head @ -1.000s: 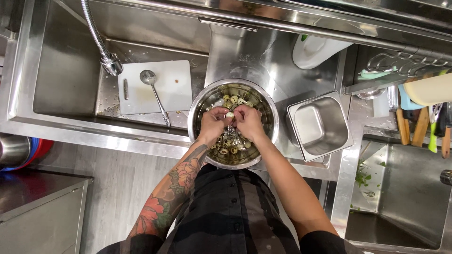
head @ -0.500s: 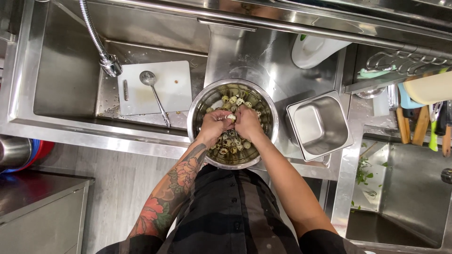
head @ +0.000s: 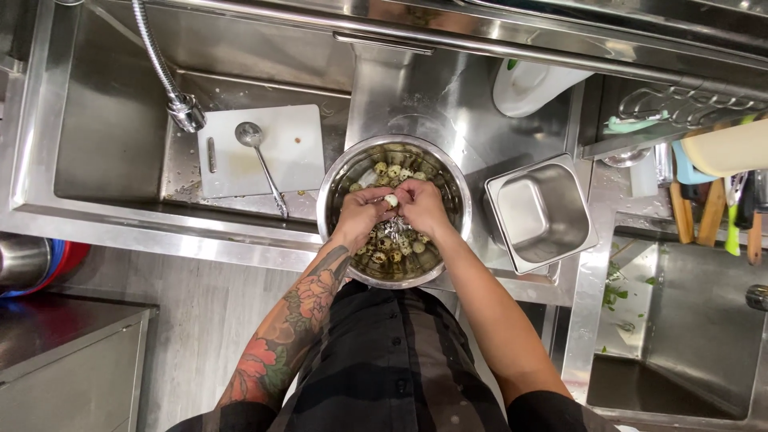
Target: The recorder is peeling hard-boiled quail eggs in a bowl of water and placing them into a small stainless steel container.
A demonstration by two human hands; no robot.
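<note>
At frame centre, the left hand and right hand meet over a steel bowl of speckled quail eggs, fingertips of both pinched closed on one pale egg. An empty steel pan sits just right; a ladle lies on the white cutting board, upper left.

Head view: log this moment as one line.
left hand: holds small egg | right hand: fingers on same egg | under hands: steel bowl of speckled eggs | right: empty steel pan | left: sink, cutting board, ladle
</note>
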